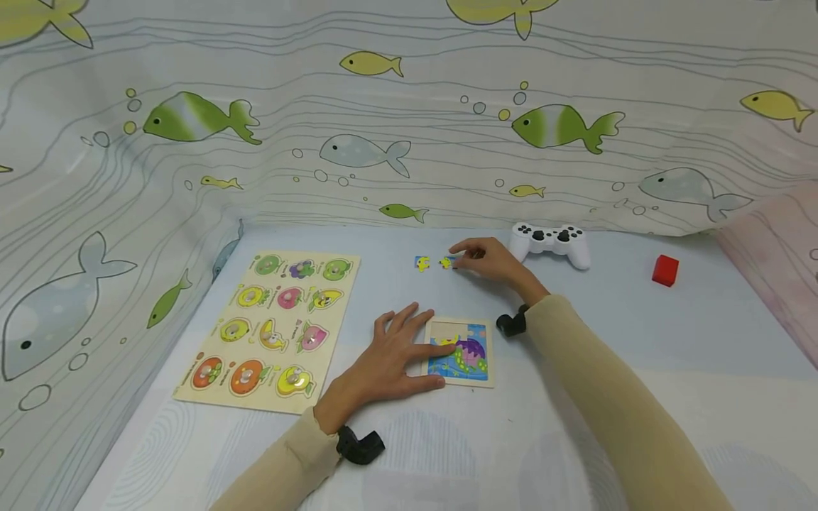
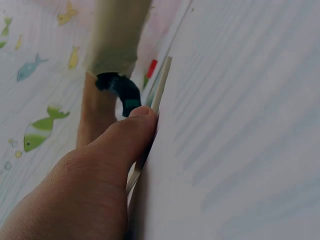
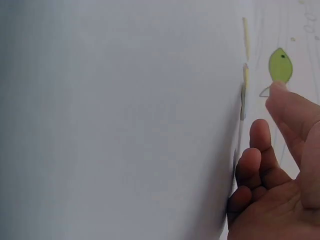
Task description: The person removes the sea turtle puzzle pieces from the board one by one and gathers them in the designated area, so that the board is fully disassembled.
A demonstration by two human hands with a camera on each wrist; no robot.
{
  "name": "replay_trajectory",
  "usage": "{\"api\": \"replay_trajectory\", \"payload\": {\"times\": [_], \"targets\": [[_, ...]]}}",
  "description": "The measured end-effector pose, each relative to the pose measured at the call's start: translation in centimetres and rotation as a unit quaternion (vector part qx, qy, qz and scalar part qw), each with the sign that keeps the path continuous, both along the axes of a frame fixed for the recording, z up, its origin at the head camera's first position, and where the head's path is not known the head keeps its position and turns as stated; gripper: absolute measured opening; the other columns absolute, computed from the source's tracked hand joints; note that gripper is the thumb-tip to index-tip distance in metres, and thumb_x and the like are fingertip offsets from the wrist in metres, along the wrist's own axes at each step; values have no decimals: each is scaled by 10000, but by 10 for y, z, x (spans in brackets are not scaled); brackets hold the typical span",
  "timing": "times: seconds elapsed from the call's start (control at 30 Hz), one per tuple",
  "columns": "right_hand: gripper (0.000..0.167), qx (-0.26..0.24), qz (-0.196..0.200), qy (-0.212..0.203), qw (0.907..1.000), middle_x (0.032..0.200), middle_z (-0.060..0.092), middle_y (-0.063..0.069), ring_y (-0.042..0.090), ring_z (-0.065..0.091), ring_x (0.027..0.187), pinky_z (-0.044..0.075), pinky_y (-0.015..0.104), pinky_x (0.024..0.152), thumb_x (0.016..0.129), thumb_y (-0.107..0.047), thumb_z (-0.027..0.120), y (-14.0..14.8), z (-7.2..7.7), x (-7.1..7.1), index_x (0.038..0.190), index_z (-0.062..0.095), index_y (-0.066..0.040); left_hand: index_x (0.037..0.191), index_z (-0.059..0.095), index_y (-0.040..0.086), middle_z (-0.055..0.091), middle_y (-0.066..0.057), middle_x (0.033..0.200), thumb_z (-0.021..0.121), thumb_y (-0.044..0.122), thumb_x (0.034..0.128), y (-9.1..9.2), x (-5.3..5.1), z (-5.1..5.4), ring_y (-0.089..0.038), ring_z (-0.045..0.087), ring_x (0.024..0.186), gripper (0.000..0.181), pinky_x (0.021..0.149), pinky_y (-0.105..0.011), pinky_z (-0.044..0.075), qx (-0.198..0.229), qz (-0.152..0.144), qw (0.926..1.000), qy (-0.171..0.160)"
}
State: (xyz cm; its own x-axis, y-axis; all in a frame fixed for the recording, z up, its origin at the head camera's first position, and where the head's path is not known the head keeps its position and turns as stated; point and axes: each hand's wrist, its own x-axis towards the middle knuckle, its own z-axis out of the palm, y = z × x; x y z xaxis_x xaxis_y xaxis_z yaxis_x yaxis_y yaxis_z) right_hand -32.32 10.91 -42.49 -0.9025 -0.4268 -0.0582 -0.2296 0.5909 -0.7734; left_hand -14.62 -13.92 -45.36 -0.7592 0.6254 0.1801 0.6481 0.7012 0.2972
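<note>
A small wooden jigsaw board (image 1: 473, 382) with a purple and blue picture lies on the table. My left hand (image 1: 393, 355) spreads its fingers over the board's left side, and its thumb (image 2: 135, 131) is at the edge in the left wrist view. Beyond the board lie two small yellow-and-blue puzzle pieces, one on the left (image 1: 422, 263) and one on the right (image 1: 446, 262). Close by the right piece is my right hand (image 1: 488, 261), fingers loosely bent; in the right wrist view this hand (image 3: 280, 175) has nothing visible between its fingertips. Contact with the piece cannot be told.
On the left lies a large wooden fruit puzzle board (image 1: 287, 332). A white game controller (image 1: 551, 245) is just beyond my right hand, and a red block (image 1: 665, 270) sits farther right. A fish-patterned curtain (image 1: 447, 191) hangs behind the table.
</note>
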Motion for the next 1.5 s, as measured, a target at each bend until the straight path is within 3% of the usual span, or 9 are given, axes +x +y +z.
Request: {"api": "replay_trajectory", "payload": {"times": [0.33, 0.83, 1.07, 1.33, 1.5], "targets": [[318, -606, 138, -399, 9973, 969, 622, 45, 174, 521, 803, 437, 259, 694, 981, -320, 685, 25, 0, 28, 1253, 722, -160, 1402, 584, 465, 365, -106, 1628, 610, 657, 901, 0, 1, 0, -384, 203, 1559, 536, 1144, -652, 190, -8, 26, 10000, 22], [256, -559, 638, -442, 9954, 941, 654, 40, 176, 509, 810, 427, 234, 685, 959, -224, 716, 46, 0, 67, 1195, 751, -134, 1406, 572, 481, 355, -93, 1635, 588, 672, 912, 0, 0, 1, -371, 185, 1565, 530, 1166, -633, 163, -15, 28, 10000, -57], [242, -569, 849, -248, 9945, 1037, 719, 16, 178, 519, 822, 424, 232, 716, 921, -228, 764, 46, -5, 79, 1156, 773, -171, 1402, 577, 480, 361, -94, 1633, 596, 673, 904, 0, -1, 1, -371, 198, 1562, 534, 1159, -644, 168, -30, 60, 10000, -45], [331, -78, 1372, -46, 9905, 1208, 664, -13, 201, 515, 1130, 406, 385, 974, 858, -239, 827, 45, -2, 93, 1183, 764, -246, 1409, 566, 484, 355, -99, 1635, 598, 674, 905, 0, -2, 0, -385, 201, 1559, 539, 1159, -638, 158, 9, 27, 10000, -44], [309, 355, 1654, 182, 9854, 1220, 627, -13, 220, 467, 1158, 369, 399, 947, 854, -242, 821, 41, -1, 97, 1154, 768, -298, 1409, 564, 487, 362, -100, 1630, 604, 665, 905, -1, -2, -1, -387, 208, 1557, 536, 1155, -644, 167, 10, 17, 10000, -14]]}}
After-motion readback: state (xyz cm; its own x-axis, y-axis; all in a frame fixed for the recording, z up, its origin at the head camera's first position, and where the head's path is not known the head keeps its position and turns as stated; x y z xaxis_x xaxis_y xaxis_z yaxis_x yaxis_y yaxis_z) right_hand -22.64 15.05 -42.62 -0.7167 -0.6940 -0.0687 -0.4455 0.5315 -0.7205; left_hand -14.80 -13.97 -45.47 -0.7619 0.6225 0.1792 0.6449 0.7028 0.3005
